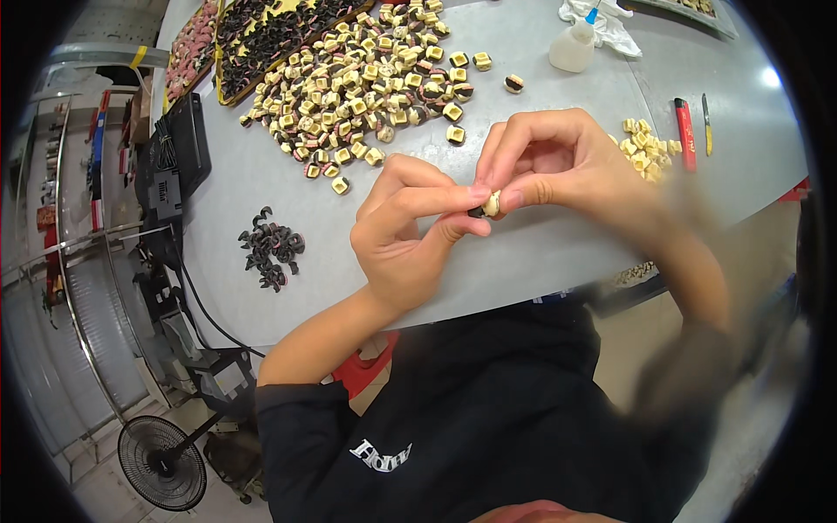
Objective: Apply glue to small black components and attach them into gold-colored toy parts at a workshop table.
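In the head view, a grey table (558, 270) spreads beneath both hands. The left hand (446, 212) and right hand (514, 179) meet over it, thumbs and fingertips pinching one small cream-and-black piece (491, 206). Beyond them lies a broad pile of similar pieces (357, 100), beside a tray of dark parts (279, 39). A small black heap (272, 248) sits left; cream parts (645, 155) lie right, near a red stick-shaped object (685, 135). A squeeze bottle (573, 48) stands farther back. Off the table's left side is a black fan (162, 462).
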`<action>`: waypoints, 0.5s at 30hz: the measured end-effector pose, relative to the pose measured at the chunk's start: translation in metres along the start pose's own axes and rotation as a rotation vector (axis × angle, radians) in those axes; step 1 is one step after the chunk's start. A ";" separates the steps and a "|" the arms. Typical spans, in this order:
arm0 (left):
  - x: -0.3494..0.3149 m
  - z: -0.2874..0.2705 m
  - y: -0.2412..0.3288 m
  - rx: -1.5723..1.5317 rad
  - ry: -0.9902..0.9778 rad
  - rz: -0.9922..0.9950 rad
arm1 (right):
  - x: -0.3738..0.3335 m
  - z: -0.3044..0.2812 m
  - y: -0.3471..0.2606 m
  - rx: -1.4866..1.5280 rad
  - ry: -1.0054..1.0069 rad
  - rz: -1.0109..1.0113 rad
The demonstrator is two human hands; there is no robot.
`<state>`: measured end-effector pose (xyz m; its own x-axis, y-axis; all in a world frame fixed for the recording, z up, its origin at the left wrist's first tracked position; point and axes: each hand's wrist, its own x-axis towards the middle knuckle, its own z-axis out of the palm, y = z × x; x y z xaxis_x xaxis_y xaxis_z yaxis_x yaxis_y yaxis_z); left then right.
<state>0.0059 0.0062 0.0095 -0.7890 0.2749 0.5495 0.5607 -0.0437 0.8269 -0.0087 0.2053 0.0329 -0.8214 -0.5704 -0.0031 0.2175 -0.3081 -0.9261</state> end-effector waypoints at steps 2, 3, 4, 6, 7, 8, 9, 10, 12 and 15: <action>0.000 0.001 0.001 -0.082 -0.003 -0.044 | 0.000 0.000 -0.001 0.006 0.002 0.017; 0.000 0.001 0.001 -0.081 -0.004 -0.045 | 0.000 0.000 -0.001 0.008 0.002 0.017; -0.001 0.001 0.002 -0.108 -0.002 -0.086 | 0.000 0.001 -0.001 0.017 0.006 0.025; -0.002 0.001 0.003 -0.162 0.004 -0.167 | 0.000 0.001 -0.001 0.035 0.014 0.041; -0.002 0.001 0.003 -0.161 0.003 -0.168 | 0.000 0.001 0.000 0.037 0.014 0.041; -0.002 0.001 0.003 -0.178 0.006 -0.179 | 0.001 0.002 0.000 0.037 0.024 0.039; -0.003 0.001 0.002 -0.194 0.010 -0.191 | 0.001 0.002 0.001 0.036 0.033 0.038; -0.003 0.001 0.002 -0.210 0.015 -0.202 | 0.001 0.002 0.001 0.036 0.042 0.037; -0.003 0.001 0.000 -0.199 0.007 -0.197 | 0.001 0.002 0.002 0.030 0.045 0.038; -0.003 0.001 0.000 -0.181 -0.010 -0.188 | 0.001 0.000 0.003 0.016 0.053 0.042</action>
<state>0.0084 0.0067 0.0074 -0.8719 0.3043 0.3837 0.3496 -0.1619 0.9228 -0.0090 0.2035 0.0307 -0.8381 -0.5419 -0.0623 0.2603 -0.2970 -0.9187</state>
